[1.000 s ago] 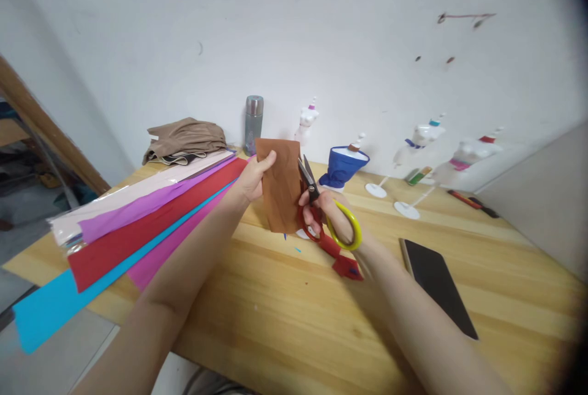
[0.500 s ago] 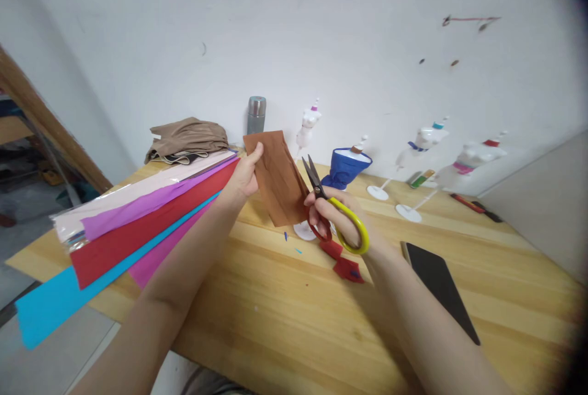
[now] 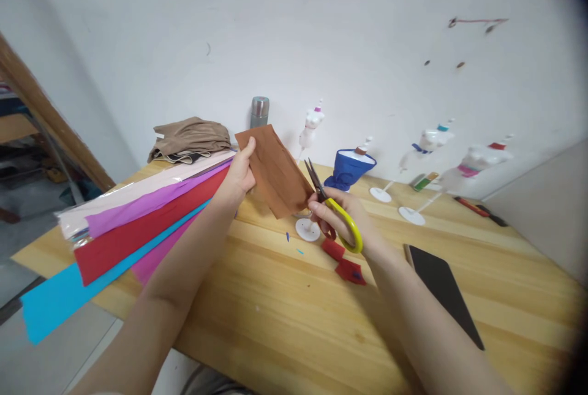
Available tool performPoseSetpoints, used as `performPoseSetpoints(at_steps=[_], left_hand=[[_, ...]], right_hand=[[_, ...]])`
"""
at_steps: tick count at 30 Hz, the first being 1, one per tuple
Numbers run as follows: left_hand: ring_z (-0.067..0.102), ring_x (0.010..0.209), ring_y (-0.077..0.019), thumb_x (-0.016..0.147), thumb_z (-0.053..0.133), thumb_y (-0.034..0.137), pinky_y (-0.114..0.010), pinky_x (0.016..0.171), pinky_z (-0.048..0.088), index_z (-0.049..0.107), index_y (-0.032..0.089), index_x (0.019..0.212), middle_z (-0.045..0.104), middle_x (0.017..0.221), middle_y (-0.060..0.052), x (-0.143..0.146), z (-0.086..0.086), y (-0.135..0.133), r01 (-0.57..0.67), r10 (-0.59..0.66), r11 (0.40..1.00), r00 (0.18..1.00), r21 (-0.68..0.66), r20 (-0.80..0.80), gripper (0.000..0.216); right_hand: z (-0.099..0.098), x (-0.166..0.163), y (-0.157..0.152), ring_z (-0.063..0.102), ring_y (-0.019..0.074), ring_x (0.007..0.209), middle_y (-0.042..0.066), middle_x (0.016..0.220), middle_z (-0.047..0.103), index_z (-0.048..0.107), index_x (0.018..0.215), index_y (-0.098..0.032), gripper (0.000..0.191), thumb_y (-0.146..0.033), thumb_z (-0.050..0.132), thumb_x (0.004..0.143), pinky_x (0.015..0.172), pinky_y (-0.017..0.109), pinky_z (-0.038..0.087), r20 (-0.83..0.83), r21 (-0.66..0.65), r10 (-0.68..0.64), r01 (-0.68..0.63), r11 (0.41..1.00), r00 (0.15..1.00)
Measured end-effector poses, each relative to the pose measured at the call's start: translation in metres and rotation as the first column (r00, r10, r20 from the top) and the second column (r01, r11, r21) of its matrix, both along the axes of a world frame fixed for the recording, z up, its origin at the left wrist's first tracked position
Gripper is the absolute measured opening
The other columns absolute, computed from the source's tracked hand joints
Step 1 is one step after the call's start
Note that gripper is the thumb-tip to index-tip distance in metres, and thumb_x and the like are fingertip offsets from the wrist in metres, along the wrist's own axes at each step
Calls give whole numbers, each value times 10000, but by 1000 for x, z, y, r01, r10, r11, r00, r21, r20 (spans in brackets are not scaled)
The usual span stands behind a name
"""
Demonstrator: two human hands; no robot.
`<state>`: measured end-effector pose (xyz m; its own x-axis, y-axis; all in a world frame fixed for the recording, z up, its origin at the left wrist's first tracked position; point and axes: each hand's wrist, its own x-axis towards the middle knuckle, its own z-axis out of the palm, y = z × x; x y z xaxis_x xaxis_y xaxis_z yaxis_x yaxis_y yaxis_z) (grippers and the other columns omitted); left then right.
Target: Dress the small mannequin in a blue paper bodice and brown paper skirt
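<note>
Leftward swung the brown fabric [image 3: 280, 171], tilted above the wooden table [image 3: 275, 297]! The left hand [image 3: 241, 169] pinched its upper-left edge; the right hand's [image 3: 343, 214] fingers curled round the yellow-and-red-handled scissors [image 3: 322, 193].

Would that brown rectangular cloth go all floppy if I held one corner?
Probably fairly floppy: the brown rectangular cloth looks thin and creased. It's likely light, having so little thickness. It probably wouldn't roll, being mostly flat.
</note>
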<state>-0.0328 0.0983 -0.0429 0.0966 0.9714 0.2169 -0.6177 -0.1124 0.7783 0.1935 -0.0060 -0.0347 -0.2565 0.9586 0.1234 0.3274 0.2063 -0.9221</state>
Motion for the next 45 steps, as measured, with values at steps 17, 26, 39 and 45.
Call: performPoseSetpoints(at_steps=[17,26,39,45], left_hand=[[746,965,-299,767,831,368,-487,975,548,739,124,1037,784,1033,-143,-25,23,-17,239,-242,970,916,-48,-320,375],[744,879,-236,746,862,390,-428,955,553,744,120,974,788,998,-129,-23,25,-20,335,-352,936,879,-110,-321,373],[749,929,-260,682,898,444,-435,959,552,746,125,990,785,1029,-146,-30,20,-15,366,-376,926,856,-97,-356,468],[751,890,-250,684,899,432,-421,940,558,749,110,956,786,1008,-151,-32,22,-15,349,-358,933,865,-91,-352,448]], right_hand=[[-3,3,-5,469,83,436,-3,644,615,607,916,-195,503,-693,632,846,376,203,371,-155,-93,203,-219,971,967],[-7,3,-1,471,76,423,-1,639,625,622,917,-182,549,-721,649,817,380,198,394,-135,-152,196,-215,965,971],[-9,5,-1,490,80,446,5,654,643,637,931,-182,481,-660,632,876,409,206,411,-187,-122,238,-262,957,953],[-10,7,0,497,76,451,6,660,649,640,945,-176,469,-642,627,893,414,199,405,-183,-143,257,-284,948,949]])
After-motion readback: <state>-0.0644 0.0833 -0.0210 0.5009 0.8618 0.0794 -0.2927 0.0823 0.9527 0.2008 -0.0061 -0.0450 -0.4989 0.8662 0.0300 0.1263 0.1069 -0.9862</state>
